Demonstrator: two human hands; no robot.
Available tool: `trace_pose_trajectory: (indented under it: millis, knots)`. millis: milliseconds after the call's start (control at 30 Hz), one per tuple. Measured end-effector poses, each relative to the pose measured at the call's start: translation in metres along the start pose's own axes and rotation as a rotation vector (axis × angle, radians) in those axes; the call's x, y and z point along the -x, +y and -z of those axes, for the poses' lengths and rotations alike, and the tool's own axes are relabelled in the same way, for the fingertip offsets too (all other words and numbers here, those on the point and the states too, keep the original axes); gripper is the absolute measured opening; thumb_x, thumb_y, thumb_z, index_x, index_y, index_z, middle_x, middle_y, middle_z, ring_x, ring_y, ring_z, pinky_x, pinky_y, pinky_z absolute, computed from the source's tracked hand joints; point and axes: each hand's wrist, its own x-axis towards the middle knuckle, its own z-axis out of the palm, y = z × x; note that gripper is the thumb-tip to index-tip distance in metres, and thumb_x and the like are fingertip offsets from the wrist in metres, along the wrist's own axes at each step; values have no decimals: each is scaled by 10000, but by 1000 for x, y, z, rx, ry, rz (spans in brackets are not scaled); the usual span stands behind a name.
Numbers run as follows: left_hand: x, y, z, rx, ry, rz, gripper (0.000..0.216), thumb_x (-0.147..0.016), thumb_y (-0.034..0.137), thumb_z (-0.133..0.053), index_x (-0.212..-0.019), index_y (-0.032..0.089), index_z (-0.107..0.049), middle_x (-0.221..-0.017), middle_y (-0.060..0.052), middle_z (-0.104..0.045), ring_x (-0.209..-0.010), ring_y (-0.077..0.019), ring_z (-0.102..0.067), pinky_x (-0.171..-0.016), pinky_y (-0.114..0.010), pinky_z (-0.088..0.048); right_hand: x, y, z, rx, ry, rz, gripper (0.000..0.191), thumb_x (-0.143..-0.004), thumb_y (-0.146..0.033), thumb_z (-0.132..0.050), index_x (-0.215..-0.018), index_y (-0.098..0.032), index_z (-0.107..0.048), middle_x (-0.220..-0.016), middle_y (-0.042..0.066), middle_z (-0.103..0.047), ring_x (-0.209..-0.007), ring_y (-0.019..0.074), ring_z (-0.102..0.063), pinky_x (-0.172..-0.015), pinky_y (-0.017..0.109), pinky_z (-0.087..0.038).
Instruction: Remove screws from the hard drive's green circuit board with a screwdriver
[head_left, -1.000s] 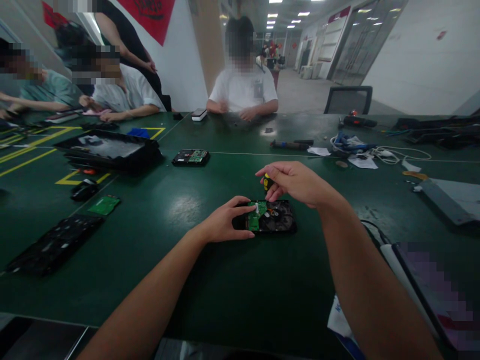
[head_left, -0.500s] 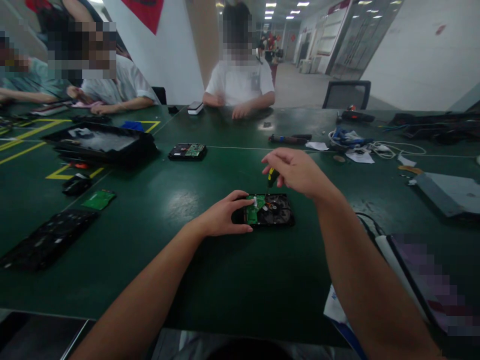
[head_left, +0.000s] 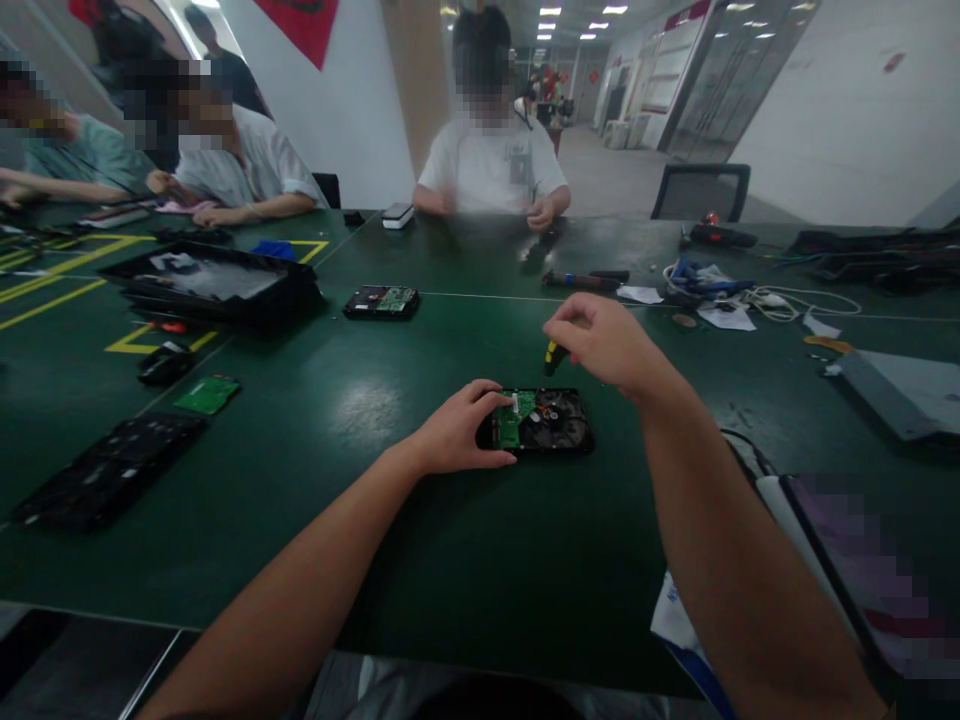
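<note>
The hard drive (head_left: 544, 420) lies flat on the green table (head_left: 420, 570), just in front of the person and near the middle of the near side. Its underside faces up, with a green circuit board (head_left: 511, 427) at its left end.

The left hand (head_left: 457, 437) grips that left end: fingers curled over the top, thumb along the near edge, pressing the unit to the table.

The right hand (head_left: 604, 342) is above the drive's far edge, fingertips pinched shut on the top of a small screwdriver (head_left: 553, 357) (yellow and black handle, roughly upright). Whether the tip meets the drive cannot be told.

A second hard drive (head_left: 381, 301) lies well apart at far left, beside a black tray (head_left: 214, 290). A co-worker in a white shirt (head_left: 491, 170) sits opposite.
</note>
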Motion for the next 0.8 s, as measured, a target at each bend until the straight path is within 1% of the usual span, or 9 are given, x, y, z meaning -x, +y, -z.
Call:
trace_pose_trajectory:
  millis: [133, 200, 300, 367, 433, 500, 567, 633, 800]
  knots:
    - [0, -1, 0, 5, 12, -14, 810, -797, 607, -818, -1476, 271, -530, -1535, -156, -487, -1408, -360, -524, -1178, -561, -456, 4, -5, -2, -166, -174, 32, 290, -994, -502, -636, -964, -218, -686, -893, 54, -751, -572, 127, -572, -522, 285, -434]
    - [0, -1, 0, 6, 14, -18, 811, -796, 600, -823, -1476, 267, -534, -1530, -157, -497, -1404, -354, -529, -1181, -552, -453, 5, -7, -3, -243, -243, 33, 356, -1017, -560, -594, -1009, -218, -695, -856, 51, -734, -593, 135, -601, -530, 278, -460]
    - [0, -1, 0, 15, 19, -16, 825, -793, 601, -828, -1483, 256, -537, -1529, -163, -502, -1404, -351, -531, -1186, -540, -452, 5, -6, -4, -300, -284, 30, 388, -1032, -574, -563, -1106, -217, -698, -753, 31, -688, -641, 163, -643, -573, 288, -506]
    - [0, -1, 1, 18, 20, -20, 834, -792, 609, -829, -1489, 258, -536, -1533, -163, -500, -1407, -353, -529, -1189, -541, -450, 4, -4, -3, -252, -263, 59, 367, -1016, -561, -597, -1098, -220, -707, -744, 26, -682, -668, 169, -642, -600, 295, -508]
    - [1, -1, 1, 13, 16, -24, 834, -796, 621, -824, -1492, 261, -538, -1533, -161, -498, -1408, -350, -527, -1190, -541, -450, 3, -2, -2, -150, -190, 89, 328, -971, -537, -670, -1009, -214, -717, -784, 36, -700, -696, 170, -630, -622, 301, -495]
    - [1, -1, 2, 12, 11, -24, 827, -806, 631, -813, -1492, 257, -542, -1532, -162, -494, -1408, -345, -525, -1189, -536, -456, 1, 0, -1, -52, -101, 86, 295, -921, -495, -732, -910, -202, -701, -815, 51, -712, -714, 174, -623, -629, 308, -481]
    - [2, -2, 2, 23, 9, -20, 827, -813, 633, -809, -1499, 260, -540, -1538, -164, -485, -1413, -345, -519, -1187, -538, -461, 0, 1, 0, 1, -44, 61, 271, -894, -456, -755, -873, -197, -678, -813, 60, -712, -706, 178, -618, -616, 311, -470]
    - [2, -2, 1, 31, 13, -21, 825, -814, 634, -808, -1505, 273, -537, -1544, -161, -479, -1426, -350, -505, -1188, -553, -457, 1, 0, 0, -3, -42, 54, 260, -899, -451, -743, -906, -201, -673, -815, 61, -714, -681, 174, -611, -592, 307, -461]
    - [2, -5, -1, 23, 26, -32, 837, -816, 645, -801, -1521, 278, -540, -1548, -161, -479, -1455, -353, -470, -1204, -561, -437, 2, -2, -1, -136, -158, 94, 348, -993, -564, -615, -992, -223, -686, -851, 54, -721, -632, 151, -612, -569, 297, -478]
